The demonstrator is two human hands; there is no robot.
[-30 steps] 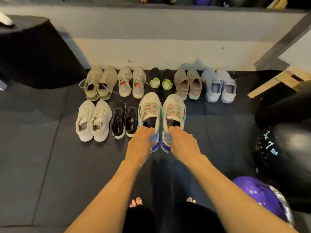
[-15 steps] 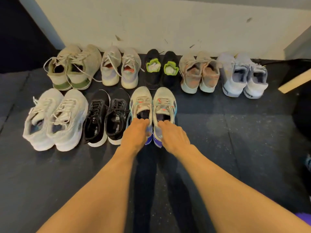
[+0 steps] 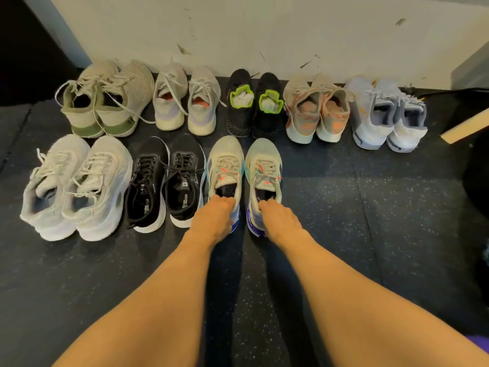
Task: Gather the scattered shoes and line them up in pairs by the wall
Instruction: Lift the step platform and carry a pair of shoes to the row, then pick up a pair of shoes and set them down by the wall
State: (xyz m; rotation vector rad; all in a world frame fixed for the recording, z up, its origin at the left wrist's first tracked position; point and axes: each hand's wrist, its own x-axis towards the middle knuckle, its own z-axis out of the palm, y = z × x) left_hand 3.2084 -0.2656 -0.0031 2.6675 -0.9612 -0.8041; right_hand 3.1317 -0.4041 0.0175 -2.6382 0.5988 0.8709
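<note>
Left hand (image 3: 215, 221): curling over the heel of the left grey sneaker (image 3: 225, 173), fingers hooking into its collar.
Right hand (image 3: 277, 221): gripping the heel rim of the right grey sneaker (image 3: 263, 176) the same way.
Held pair: mesh uppers, teal and orange accents, blue heels; sitting on the floor at the right end of the near row, just beside the black pair (image 3: 166, 181).
Far row: five pairs lining up with toes against the scuffed white wall (image 3: 264, 30).
Floor (image 3: 370, 221): speckled black rubber matting, lying open to the right of the held pair.
</note>
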